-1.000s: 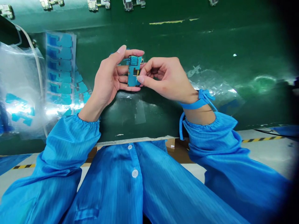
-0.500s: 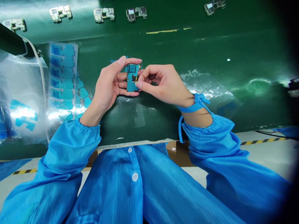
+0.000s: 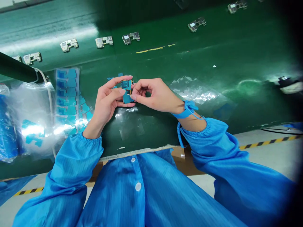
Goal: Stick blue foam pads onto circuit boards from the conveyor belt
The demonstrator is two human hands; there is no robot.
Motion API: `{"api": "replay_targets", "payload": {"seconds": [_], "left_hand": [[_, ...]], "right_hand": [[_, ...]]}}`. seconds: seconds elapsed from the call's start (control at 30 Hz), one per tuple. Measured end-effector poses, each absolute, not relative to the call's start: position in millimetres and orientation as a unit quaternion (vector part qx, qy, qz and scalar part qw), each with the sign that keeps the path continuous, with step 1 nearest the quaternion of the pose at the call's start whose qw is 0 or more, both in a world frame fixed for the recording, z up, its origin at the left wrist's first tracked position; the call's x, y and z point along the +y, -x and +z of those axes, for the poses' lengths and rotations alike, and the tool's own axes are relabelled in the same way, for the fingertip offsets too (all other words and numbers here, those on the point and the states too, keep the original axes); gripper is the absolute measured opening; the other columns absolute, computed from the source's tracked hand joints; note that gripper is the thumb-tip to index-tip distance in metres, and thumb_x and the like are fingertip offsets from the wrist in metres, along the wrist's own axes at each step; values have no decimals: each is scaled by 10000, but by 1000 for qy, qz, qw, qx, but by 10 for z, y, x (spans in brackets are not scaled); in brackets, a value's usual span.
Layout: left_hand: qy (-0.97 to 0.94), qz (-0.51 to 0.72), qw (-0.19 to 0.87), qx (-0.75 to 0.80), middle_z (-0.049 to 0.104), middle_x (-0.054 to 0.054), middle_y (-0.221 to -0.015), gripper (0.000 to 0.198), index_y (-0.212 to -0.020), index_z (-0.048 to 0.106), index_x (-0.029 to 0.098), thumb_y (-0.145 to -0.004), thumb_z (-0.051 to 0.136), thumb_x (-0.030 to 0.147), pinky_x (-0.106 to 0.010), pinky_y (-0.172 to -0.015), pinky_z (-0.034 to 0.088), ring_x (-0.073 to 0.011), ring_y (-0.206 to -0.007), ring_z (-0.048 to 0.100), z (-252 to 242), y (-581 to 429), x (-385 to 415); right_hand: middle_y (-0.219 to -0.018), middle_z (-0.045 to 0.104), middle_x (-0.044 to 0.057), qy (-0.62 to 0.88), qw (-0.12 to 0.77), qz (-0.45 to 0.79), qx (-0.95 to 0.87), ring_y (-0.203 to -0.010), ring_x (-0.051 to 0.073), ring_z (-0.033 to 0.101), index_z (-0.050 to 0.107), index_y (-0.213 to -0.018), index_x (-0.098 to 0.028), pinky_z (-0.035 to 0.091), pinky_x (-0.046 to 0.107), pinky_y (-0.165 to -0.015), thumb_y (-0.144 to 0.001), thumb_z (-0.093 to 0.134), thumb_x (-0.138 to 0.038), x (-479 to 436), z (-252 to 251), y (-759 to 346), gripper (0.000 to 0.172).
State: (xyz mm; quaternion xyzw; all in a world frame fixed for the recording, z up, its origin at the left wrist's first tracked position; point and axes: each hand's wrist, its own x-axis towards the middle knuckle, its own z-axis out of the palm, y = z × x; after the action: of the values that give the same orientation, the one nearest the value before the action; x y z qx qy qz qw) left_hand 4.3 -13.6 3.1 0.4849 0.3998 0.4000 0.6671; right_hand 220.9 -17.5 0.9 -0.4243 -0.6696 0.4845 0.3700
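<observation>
My left hand [image 3: 109,98] is closed on a small circuit board [image 3: 127,97], its thumb pressed on the face and its fingers around the edges. The board stands upright over the bench and has a blue face with a small dark opening in it. At the board's right edge, my right hand [image 3: 150,94] pinches with thumb and forefinger, touching the board; I cannot make out anything else between those fingertips. Loose blue film pieces [image 3: 111,78] lie partly hidden behind the left hand.
Several silvery circuit boards [image 3: 104,41] lie in a row on the green surface at the back. On the left are a sheet of blue stickers [image 3: 68,94], a clear plastic bag [image 3: 35,116] and a white cable [image 3: 50,101]. Clear film [image 3: 199,93] lies on the right.
My view has shifted and tilted, so the back row sits lower. My left thumb has come down onto the face of the board. The right hand stays at its right edge.
</observation>
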Motion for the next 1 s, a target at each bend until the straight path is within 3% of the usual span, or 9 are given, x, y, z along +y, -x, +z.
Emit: {"api": "replay_targets", "payload": {"seconds": [0.43,1.0], "left_hand": [[-470,401,676,401,864,-22,-998,481,-1338,777,263,-890,875,407,-284,-734,739,-194,-812,844,67,-43,-130],[-460,396,687,400,869,-29,-1023,489,-1349,782,262,-890,877,403,-316,-750,746,-202,-818,841,92,-48,-148]], "right_hand": [[-843,729,14,410,373,487,-675,-740,154,592,718,-859,-208,488,331,-693,-908,811,-281,-149,27,-2216,128],[-846,735,18,415,376,488,-669,-754,167,601,721,-858,-214,506,345,-711,-905,846,-356,-148,-5,-2209,195]]}}
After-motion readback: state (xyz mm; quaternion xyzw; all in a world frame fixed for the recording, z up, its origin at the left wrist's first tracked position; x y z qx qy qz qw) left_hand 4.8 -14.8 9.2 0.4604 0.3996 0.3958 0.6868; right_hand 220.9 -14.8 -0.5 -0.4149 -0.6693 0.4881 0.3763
